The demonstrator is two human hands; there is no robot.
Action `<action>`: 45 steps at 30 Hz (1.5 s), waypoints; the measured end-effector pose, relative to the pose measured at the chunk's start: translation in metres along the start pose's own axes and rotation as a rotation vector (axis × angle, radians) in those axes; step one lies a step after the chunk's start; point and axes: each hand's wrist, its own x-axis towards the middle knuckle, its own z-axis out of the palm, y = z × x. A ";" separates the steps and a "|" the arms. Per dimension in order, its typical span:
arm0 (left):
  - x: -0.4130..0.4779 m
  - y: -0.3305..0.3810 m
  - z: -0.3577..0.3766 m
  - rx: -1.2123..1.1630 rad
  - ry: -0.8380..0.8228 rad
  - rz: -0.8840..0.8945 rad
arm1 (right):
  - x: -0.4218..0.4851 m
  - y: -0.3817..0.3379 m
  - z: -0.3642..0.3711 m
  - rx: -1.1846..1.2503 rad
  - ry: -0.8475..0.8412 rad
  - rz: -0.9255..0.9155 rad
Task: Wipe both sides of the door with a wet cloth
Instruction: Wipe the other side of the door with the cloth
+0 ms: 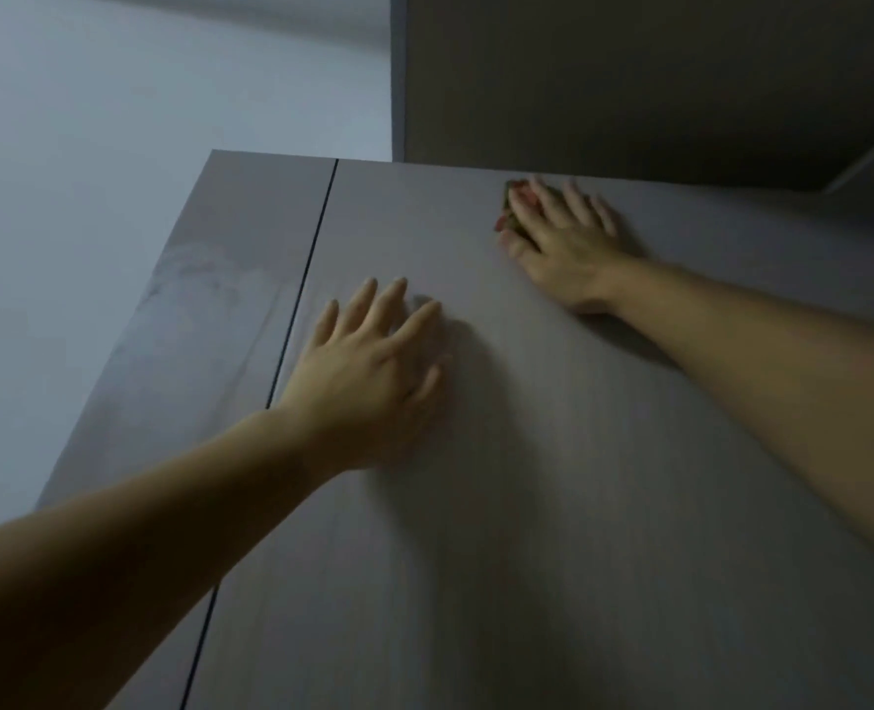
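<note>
The grey door (553, 453) fills most of the view, seen from below up to its top edge. My right hand (560, 238) lies flat near the top of the door and presses a small red and green cloth (511, 210) against it with straight fingers; most of the cloth is hidden under the fingers. My left hand (373, 361) rests flat on the door lower down and to the left, fingers spread, holding nothing.
A thin dark vertical gap (301, 284) separates the door from a grey side panel (209, 310) that shows wet streaks. A pale wall (117, 120) is on the left. A dark overhead surface (629, 79) sits above the door's top edge.
</note>
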 end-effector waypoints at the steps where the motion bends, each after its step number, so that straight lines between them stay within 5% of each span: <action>1: 0.003 0.009 0.002 -0.020 -0.008 -0.008 | -0.011 -0.005 0.007 0.004 0.006 -0.088; 4: 0.007 0.018 0.004 -0.025 -0.016 -0.051 | -0.040 0.005 0.023 -0.046 0.006 -0.354; 10: 0.006 0.036 -0.001 0.028 -0.002 -0.123 | -0.004 0.070 -0.006 0.000 0.005 0.094; 15: 0.014 0.067 0.000 0.049 0.059 -0.184 | -0.066 0.073 0.020 -0.024 -0.001 -0.288; 20: 0.024 0.121 0.010 -0.001 0.040 -0.016 | -0.026 0.131 -0.013 0.028 -0.045 0.147; 26: 0.028 0.142 0.017 0.045 0.011 0.055 | -0.083 0.127 0.017 -0.025 -0.013 -0.192; 31: 0.027 0.156 0.022 0.090 -0.009 -0.005 | -0.053 0.185 -0.010 0.060 -0.004 0.244; 36: 0.036 0.207 0.026 0.014 0.004 0.058 | -0.094 0.179 0.015 0.000 0.008 -0.045; 41: 0.044 0.254 0.035 -0.029 0.020 0.091 | -0.065 0.255 -0.013 0.099 -0.020 0.317; 45: 0.045 0.275 0.048 0.019 -0.003 0.093 | -0.106 0.254 0.006 0.068 0.037 0.172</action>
